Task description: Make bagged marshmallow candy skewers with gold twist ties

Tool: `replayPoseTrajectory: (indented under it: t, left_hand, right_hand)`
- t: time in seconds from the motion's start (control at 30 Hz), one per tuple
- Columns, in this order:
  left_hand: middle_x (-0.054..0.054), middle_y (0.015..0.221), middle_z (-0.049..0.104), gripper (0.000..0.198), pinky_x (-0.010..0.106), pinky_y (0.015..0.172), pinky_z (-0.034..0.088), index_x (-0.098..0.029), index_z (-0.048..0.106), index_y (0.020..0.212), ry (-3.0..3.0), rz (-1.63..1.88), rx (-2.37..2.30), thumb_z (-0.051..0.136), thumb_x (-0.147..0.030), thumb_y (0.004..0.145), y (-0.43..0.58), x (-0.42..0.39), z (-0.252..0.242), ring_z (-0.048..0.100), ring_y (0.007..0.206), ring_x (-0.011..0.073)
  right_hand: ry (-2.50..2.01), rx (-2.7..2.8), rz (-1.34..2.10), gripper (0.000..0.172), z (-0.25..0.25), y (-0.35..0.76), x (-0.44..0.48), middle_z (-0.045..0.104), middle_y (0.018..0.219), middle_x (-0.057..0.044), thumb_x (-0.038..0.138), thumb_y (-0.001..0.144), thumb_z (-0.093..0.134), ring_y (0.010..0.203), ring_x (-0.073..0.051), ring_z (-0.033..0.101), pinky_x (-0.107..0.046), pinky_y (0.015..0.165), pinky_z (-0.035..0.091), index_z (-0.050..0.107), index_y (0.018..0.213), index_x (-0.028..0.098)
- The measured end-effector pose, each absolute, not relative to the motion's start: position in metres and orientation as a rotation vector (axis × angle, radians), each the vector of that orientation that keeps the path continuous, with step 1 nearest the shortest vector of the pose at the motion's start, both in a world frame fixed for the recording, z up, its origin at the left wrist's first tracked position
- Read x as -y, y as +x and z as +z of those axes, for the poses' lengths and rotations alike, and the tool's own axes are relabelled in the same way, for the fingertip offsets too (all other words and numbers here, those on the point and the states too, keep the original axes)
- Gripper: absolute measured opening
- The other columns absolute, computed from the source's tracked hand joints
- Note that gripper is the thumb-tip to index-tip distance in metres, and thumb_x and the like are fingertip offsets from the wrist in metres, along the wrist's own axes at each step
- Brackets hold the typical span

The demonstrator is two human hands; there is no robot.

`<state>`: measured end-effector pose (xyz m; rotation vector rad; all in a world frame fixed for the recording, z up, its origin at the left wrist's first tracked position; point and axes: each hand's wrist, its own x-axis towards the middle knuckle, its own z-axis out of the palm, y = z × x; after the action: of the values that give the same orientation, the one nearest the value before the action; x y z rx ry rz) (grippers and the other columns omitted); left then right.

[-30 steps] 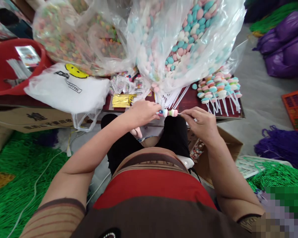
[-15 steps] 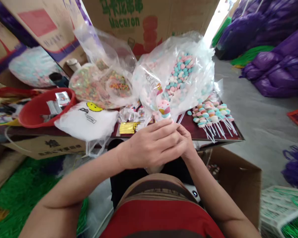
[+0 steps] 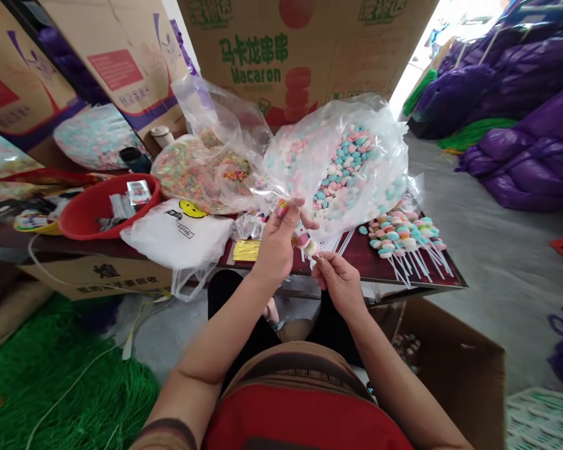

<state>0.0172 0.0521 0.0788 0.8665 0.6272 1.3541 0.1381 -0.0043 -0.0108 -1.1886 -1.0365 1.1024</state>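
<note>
A candy skewer (image 3: 304,241) in a printed clear wrapper slants between my two hands, over the table's front edge. My left hand (image 3: 280,240) is closed around its upper part, with thumb and fingers hiding the top. Lower and to the right, my right hand (image 3: 340,280) pinches its bottom end just below the lowest candy. A bundle of gold twist ties (image 3: 246,250) lies left of my left hand, near clear printed wrappers (image 3: 248,226). White sticks (image 3: 338,242) rest behind my right hand.
Finished-looking candy skewers (image 3: 406,234) are piled at the table's right corner. Bags of pastel candies (image 3: 344,165) and orange-green candies (image 3: 192,172) stand behind. A red basin (image 3: 82,215) and a white smiley bag (image 3: 178,240) sit left. An open carton (image 3: 455,369) stands below right.
My hands were together, the left over the right; now they are apart. My left hand has moved up to the skewer's top, and my right hand holds its lower end. The view has tilted up.
</note>
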Motion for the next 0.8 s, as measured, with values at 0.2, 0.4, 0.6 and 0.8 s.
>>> replayPoseTrajectory:
  t: [0.2,0.4,0.6,0.8]
  left_hand:
    - [-0.005,0.071,0.059,0.042,0.022,0.057,0.044,-0.023,0.060,0.107,0.840,1.404,-0.589,0.072,-0.057,0.085,0.024,-0.053,0.054,0.062,0.064,0.0085]
    - [-0.005,0.070,0.060,0.046,0.022,0.056,0.044,-0.022,0.060,0.111,0.965,1.308,-0.649,0.074,-0.057,0.083,0.020,-0.053,0.044,0.061,0.063,0.0089]
    - [-0.004,0.076,0.064,0.046,0.025,0.063,0.051,-0.022,0.063,0.110,0.994,1.202,-0.710,0.074,-0.057,0.083,0.021,-0.039,0.027,0.061,0.062,0.0096]
    - [0.002,0.094,0.073,0.059,0.034,0.093,0.052,-0.023,0.064,0.119,1.036,1.169,-0.562,0.084,-0.054,0.073,0.004,-0.051,0.041,0.071,0.096,0.0184]
  right_hand:
    - [-1.157,1.130,1.126,0.038,-0.013,0.136,0.007,0.075,0.076,-0.001,0.056,0.086,0.067,0.053,-0.013,0.063,-0.028,0.057,0.052,0.064,0.101,0.022]
    - [-1.304,1.103,1.001,0.027,-0.013,0.135,0.011,0.072,0.066,0.001,0.047,0.085,0.069,0.044,-0.010,0.054,-0.025,0.047,0.042,0.066,0.084,0.021]
    - [-1.136,1.026,1.151,0.029,-0.013,0.130,0.014,0.072,0.070,0.001,0.049,0.084,0.070,0.046,-0.010,0.055,-0.026,0.049,0.045,0.070,0.095,0.021]
    - [-1.163,1.051,1.099,0.025,-0.018,0.135,0.018,0.067,0.065,0.003,0.044,0.085,0.070,0.049,-0.010,0.053,-0.026,0.052,0.046,0.073,0.094,0.021]
